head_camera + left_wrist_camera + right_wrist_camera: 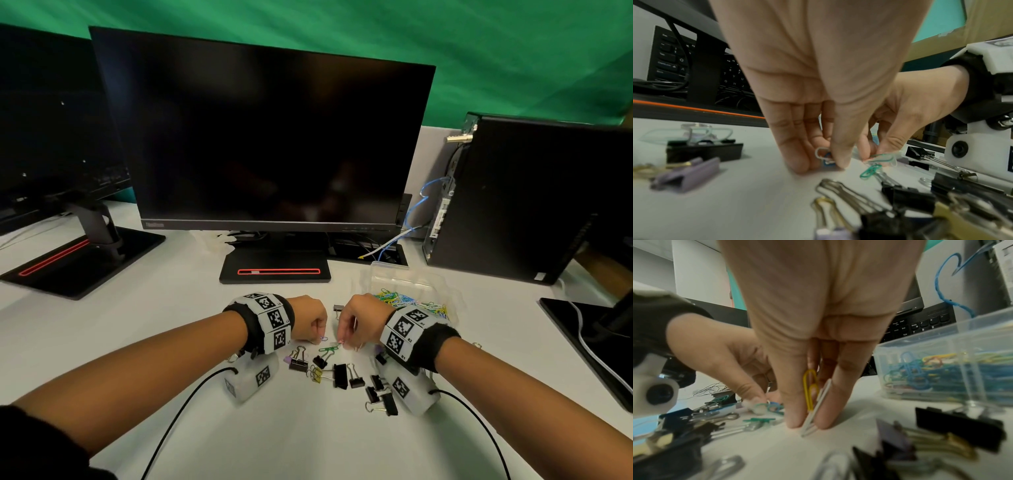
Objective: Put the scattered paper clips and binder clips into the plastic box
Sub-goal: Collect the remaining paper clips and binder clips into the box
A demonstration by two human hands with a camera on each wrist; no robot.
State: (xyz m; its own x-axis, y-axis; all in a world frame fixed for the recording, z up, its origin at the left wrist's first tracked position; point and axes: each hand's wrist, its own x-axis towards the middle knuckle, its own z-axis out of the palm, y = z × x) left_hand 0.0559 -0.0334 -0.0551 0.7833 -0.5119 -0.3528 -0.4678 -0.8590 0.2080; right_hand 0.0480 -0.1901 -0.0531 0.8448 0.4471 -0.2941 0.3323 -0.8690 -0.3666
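Head view: left hand (310,320) and right hand (356,320) each pinch light, slippery paper clips (810,390) beside plastic box (411,287); grip wire loops edgewise.

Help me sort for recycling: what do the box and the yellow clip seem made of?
The box: clear, glossy plastic, since its contents show through the walls. The yellow clip, held in the right hand: probably wire with a smooth coloured coating, judging by its even yellow.

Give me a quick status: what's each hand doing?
Left hand pinches small paper clips on white desk. Right hand holds yellow and white paper clips. Clear plastic box part-filled. Black binder clips scattered, nothing blocking.
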